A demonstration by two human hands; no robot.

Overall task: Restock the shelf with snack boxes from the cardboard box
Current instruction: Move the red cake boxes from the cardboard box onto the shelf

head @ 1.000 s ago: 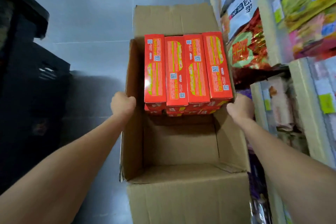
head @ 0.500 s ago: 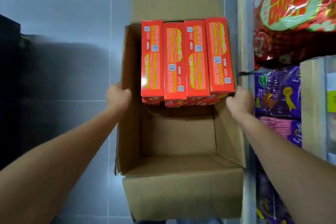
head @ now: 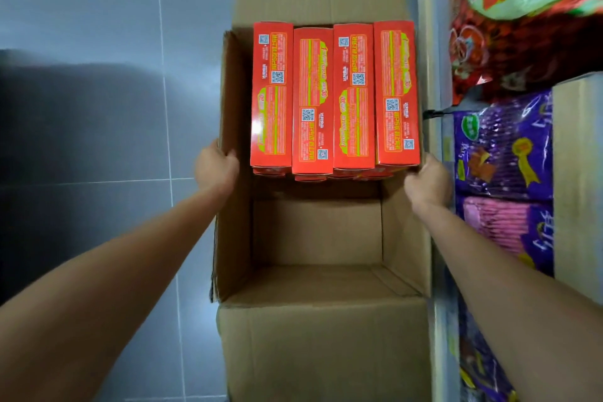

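An open cardboard box [head: 316,238] stands on the floor beside the shelf. Its far half holds several red snack boxes [head: 334,98] lying side by side in stacked layers; the near half is bare cardboard. My left hand [head: 215,170] grips the box's left side wall, fingers curled over its top edge. My right hand [head: 425,178] grips the right side wall next to the rightmost red box, fingers curled over the rim.
The shelf [head: 434,81] runs along the right, with a red and green snack bag [head: 522,10] above and purple packets [head: 505,147] below. Grey floor tiles [head: 114,26] lie to the left, partly in dark shadow.
The view has tilted down and closed in on the box. Both hands have kept their grip on the box's side walls.
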